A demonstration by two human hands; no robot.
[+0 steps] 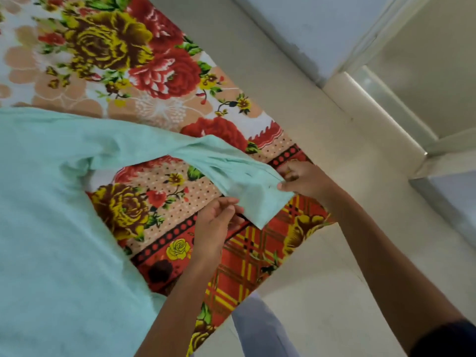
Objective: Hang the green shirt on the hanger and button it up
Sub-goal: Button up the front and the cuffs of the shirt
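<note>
Green shirt (51, 202): spread on flowered blanket (159, 73).
Left hand (216, 222): fingers curled, pinching cuff (260, 202) edge.
Right hand (304, 181): thumb and fingers pinching cuff end.

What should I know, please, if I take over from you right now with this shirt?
Left hand: pinches the lower edge of the sleeve cuff.
Right hand: grips the cuff's far end.
Shirt: lies spread on the floral blanket, sleeve stretched out to the right.
Hanger: not in view.
Done: nothing visible; the shirt is not hung.
Left: find the hanger, hang the shirt, button it up. The buttons cannot be seen from here.
</note>
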